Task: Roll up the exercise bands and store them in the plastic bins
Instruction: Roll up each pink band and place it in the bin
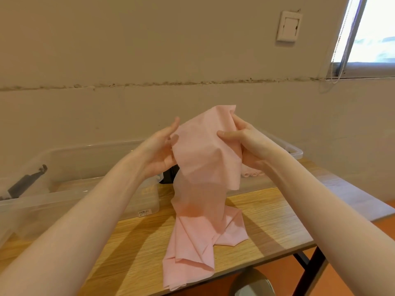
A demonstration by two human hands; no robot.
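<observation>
Pale pink, thin and faintly see-through, the exercise band (205, 163) is held up by its top end between both hands. The right hand (245, 144) pinches its right edge, thumb in front and fingers (237, 121) curled behind; the left hand (160, 150) holds the left edge, thumb seemingly behind the film. From the fingers the band's long axis drops straight down toward the person, its lower end lying in loose folds on the wood-grain bench (267, 223), reaching the near edge. Both hands are equally near the top, so rolling would likely start there. Behind stand two clear plastic bins (85, 159); the right-hand one seems to hold small pink rolls (253, 174).
</observation>
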